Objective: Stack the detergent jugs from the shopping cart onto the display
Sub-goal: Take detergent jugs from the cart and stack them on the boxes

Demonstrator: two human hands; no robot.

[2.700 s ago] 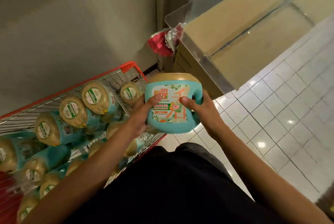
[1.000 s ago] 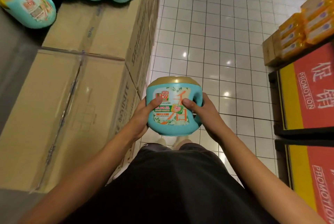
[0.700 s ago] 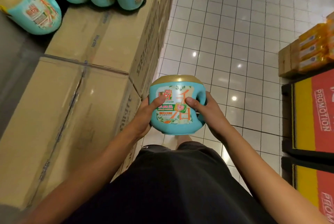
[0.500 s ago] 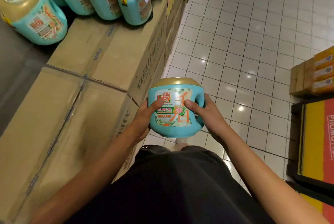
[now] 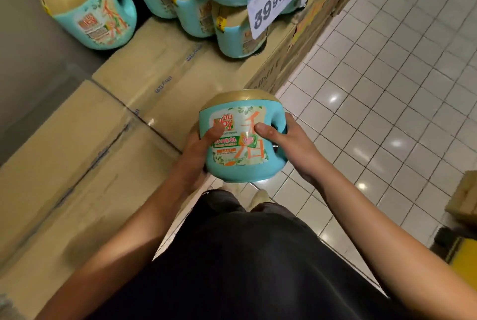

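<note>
One lone jug (image 5: 87, 7) sits by itself at the far left of the display (image 5: 160, 66), which is really just sealed cartons (image 5: 77, 164). A stacked cluster of jugs (image 5: 196, 10) sits further along, behind a 39.90 price tag (image 5: 269, 7). The carried jug (image 5: 241, 139) is in mid-air over the carton edge, upright, with the label facing the camera and a tan cap on top. Left hand (image 5: 193, 157) wraps its side with the thumb pressed flat across the label, and the other fingers are hidden round the back. Right hand (image 5: 294, 149) has its thumb on the label too, and its fingers are curled in by the moulded handle. So both are closed firmly on it, nothing loose. My guess is it's full and pretty heavy: stiff plastic with a glossy label that could be slick. Two hands, or hooking the handle, seems the way to go. Tiled floor (image 5: 387, 87) is off to the right.
</note>
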